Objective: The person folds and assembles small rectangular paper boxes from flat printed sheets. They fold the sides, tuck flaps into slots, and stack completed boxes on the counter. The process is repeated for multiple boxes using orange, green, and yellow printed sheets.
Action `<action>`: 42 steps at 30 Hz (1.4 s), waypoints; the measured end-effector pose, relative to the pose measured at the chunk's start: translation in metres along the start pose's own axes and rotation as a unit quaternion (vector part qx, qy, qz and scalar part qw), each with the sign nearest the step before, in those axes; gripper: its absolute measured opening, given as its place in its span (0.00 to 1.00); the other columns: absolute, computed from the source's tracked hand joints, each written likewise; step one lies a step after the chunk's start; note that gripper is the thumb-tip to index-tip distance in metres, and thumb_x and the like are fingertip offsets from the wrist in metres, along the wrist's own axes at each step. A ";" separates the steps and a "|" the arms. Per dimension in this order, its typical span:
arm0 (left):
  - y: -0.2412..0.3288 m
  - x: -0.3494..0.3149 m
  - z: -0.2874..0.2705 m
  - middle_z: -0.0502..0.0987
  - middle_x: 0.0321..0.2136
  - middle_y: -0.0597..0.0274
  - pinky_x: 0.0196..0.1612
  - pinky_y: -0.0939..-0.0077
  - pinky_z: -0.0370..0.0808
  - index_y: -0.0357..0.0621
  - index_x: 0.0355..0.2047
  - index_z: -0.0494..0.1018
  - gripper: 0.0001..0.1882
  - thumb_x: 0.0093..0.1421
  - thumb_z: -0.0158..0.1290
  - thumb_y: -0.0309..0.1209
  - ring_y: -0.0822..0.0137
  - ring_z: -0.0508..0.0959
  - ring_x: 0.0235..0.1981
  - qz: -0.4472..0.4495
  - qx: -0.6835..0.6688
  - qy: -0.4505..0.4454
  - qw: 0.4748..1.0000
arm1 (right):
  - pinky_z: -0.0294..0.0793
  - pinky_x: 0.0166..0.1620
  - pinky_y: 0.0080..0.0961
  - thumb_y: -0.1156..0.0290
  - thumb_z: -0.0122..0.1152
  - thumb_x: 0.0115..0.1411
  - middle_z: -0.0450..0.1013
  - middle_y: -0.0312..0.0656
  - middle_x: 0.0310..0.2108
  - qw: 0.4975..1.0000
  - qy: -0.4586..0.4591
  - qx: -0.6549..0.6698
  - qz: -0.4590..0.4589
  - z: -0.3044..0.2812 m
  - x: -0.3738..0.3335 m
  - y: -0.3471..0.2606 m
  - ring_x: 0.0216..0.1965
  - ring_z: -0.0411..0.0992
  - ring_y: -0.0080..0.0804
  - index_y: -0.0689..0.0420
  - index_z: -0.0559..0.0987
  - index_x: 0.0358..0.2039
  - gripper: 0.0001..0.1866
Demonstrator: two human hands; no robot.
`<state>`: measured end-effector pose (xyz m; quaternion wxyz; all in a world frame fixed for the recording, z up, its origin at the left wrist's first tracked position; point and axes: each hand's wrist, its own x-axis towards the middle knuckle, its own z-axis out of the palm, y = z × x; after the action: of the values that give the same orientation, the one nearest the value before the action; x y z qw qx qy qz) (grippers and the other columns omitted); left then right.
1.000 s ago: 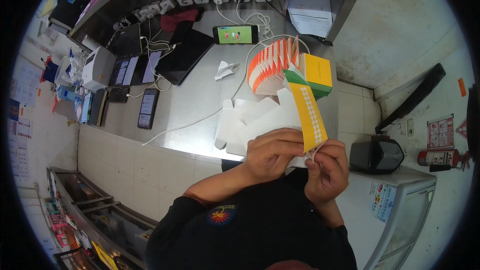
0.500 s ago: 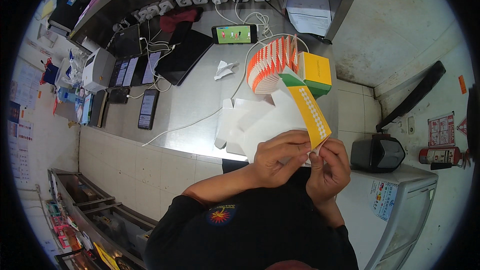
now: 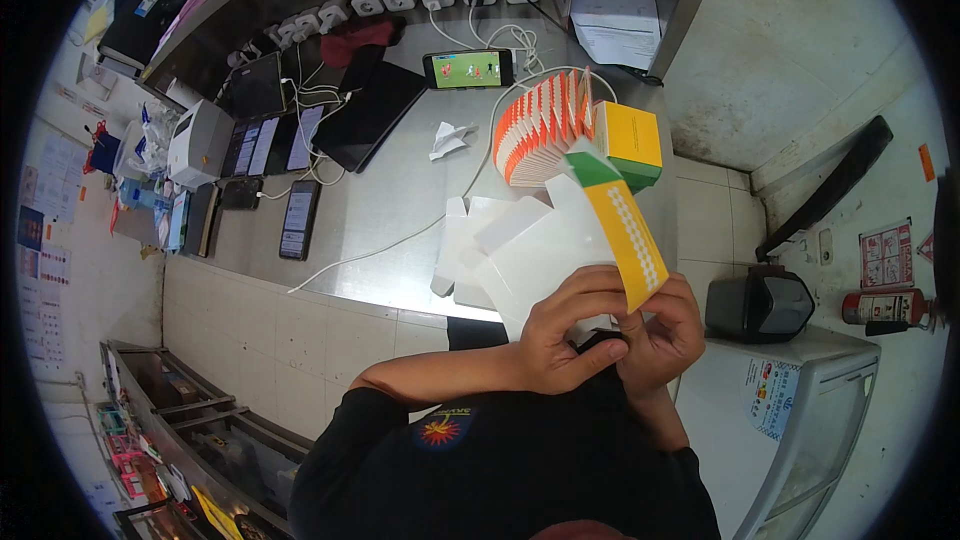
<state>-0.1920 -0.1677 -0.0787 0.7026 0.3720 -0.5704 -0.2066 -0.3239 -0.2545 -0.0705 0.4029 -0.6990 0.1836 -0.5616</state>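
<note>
Both hands grip a partly folded cardboard box (image 3: 628, 235), white inside, with a yellow and green printed side and a white pattern. My left hand (image 3: 572, 335) has its fingers curled over the near edge, thumb pointing toward the other hand. Close beside it, my right hand (image 3: 665, 335) pinches the near right corner, its fingers bent behind the yellow panel. The box's far flaps spread over the counter. Beyond it stand a fanned stack of orange and white folded cartons (image 3: 540, 130) and a formed yellow and green box (image 3: 630, 143).
A phone playing a football match (image 3: 468, 68) leans at the back of the steel counter (image 3: 375, 240). White cables run from plugs to several phones and a tablet (image 3: 370, 115). Crumpled paper (image 3: 451, 139) lies mid-counter. A black dispenser (image 3: 760, 303) sits on a white fridge at right.
The box's yellow side has shifted slightly down and to the right. My left thumb has moved lower, and my fingers have curled further over the edge.
</note>
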 end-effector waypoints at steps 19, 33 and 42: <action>-0.017 -0.002 -0.021 0.78 0.56 0.56 0.60 0.64 0.77 0.44 0.67 0.67 0.23 0.77 0.58 0.37 0.63 0.80 0.58 -0.218 -0.110 0.093 0.965 | 0.86 0.58 0.43 0.80 0.75 0.63 0.81 0.59 0.59 0.959 -0.175 -0.148 -0.165 -0.018 0.000 0.021 0.53 0.85 0.54 0.54 0.84 0.49 0.15; 0.000 -0.017 -0.014 0.88 0.43 0.60 0.49 0.71 0.81 0.34 0.55 0.82 0.12 0.79 0.54 0.28 0.68 0.86 0.45 -0.215 -0.020 0.114 0.970 | 0.88 0.59 0.51 0.78 0.81 0.60 0.83 0.46 0.45 0.980 -0.104 -0.125 -0.111 -0.004 -0.009 0.012 0.57 0.83 0.61 0.58 0.86 0.41 0.12; 0.001 -0.020 -0.020 0.88 0.48 0.54 0.52 0.67 0.82 0.36 0.55 0.83 0.12 0.75 0.58 0.27 0.61 0.88 0.48 -0.149 0.092 0.058 0.983 | 0.89 0.51 0.47 0.75 0.76 0.68 0.82 0.50 0.42 0.972 -0.126 -0.150 -0.130 -0.016 -0.004 0.020 0.49 0.86 0.58 0.62 0.84 0.46 0.09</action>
<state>-0.1781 -0.1474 -0.0921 0.6585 0.5269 -0.4837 -0.2338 -0.3362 -0.2697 -0.0880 0.2366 -0.8347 0.1210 -0.4823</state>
